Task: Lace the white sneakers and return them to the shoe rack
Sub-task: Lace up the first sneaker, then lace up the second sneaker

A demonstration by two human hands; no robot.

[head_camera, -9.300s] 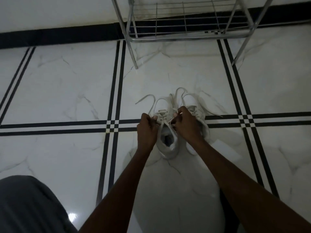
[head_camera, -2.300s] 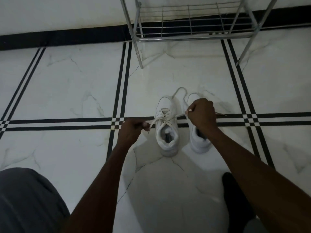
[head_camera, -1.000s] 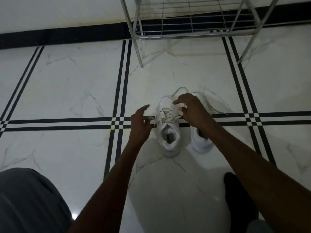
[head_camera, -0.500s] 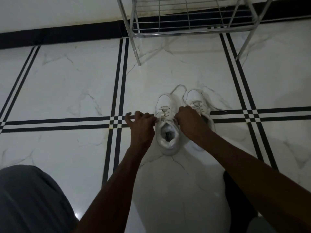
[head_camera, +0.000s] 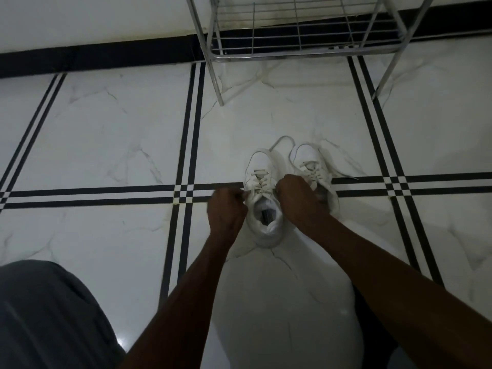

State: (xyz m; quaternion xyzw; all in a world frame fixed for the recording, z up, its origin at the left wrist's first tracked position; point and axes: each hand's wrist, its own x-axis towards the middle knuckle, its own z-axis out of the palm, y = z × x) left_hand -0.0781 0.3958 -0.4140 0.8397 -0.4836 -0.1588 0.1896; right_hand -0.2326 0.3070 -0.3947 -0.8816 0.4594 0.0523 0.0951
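Two white sneakers stand side by side on the tiled floor, toes pointing away from me. The left sneaker (head_camera: 262, 166) has its laces crossed up the tongue. My left hand (head_camera: 226, 209) is closed on the lace end at its left side. My right hand (head_camera: 299, 198) is closed on the lace at its right side and covers part of the right sneaker (head_camera: 310, 162). Loose laces from the right sneaker trail over the floor (head_camera: 343, 173). The metal shoe rack (head_camera: 300, 53) stands beyond the shoes, against the wall.
The floor is white marble tile with black double stripes (head_camera: 186, 155). A black skirting strip (head_camera: 93, 55) runs along the wall. My grey-clad knee (head_camera: 48, 315) fills the lower left corner. A dark foot (head_camera: 372, 342) lies under my right forearm.
Both hands came in from the sides and closed on the left sneaker's laces near its top eyelets. The shoes have stayed in place.
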